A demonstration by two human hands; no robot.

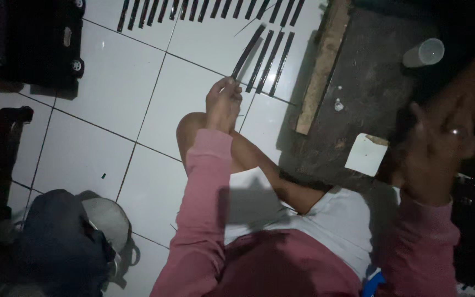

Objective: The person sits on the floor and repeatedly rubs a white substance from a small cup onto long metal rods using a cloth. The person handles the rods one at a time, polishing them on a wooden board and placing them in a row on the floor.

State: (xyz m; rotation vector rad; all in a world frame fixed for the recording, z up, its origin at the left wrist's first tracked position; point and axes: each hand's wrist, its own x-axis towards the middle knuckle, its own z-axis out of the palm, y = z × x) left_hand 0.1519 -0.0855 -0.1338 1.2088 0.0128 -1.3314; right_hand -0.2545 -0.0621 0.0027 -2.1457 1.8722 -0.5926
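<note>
My left hand reaches forward over my bent knee and pinches the near end of a thin dark strip lying on the white tiled floor. Two more dark strips lie just right of it, and a long row of similar strips runs along the top of the view. My right hand, blurred and with a ring on one finger, hovers over the dark work board at the right. Whether it holds anything is not visible. Both arms wear pink sleeves.
A wooden plank edges the dark board. On the board lie a clear plastic cup on its side and a white square piece. A dark bag and cap sit at lower left; a dark case at upper left.
</note>
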